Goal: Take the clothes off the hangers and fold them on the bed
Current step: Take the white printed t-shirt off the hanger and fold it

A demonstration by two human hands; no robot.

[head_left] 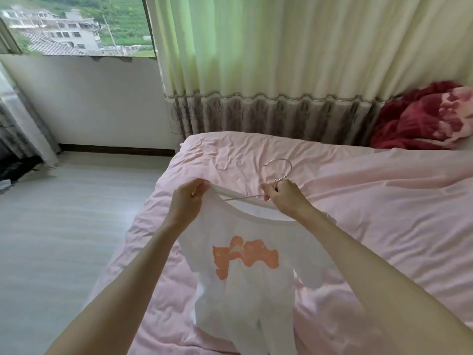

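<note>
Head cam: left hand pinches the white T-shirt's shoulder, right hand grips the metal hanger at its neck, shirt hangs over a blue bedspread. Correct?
Almost. The bedspread is pink, not blue, as the head view shows. The rest holds: left hand pinches the white T-shirt at its shoulder, right hand grips the metal hanger at its neck.

We reach both bare arms forward and slightly inward, elbows low, forearms rising toward the hands. Our left hand is turned with its back toward us, the wrist bent a little, and its fingertips close in a pinching grip on the shirt collar, thumb side uppermost. Our right hand sits level with it and well apart, knuckles up, fingers curled in a closed grip around the hanger neck just below the hook. Both wrists are held above the bed.
</note>
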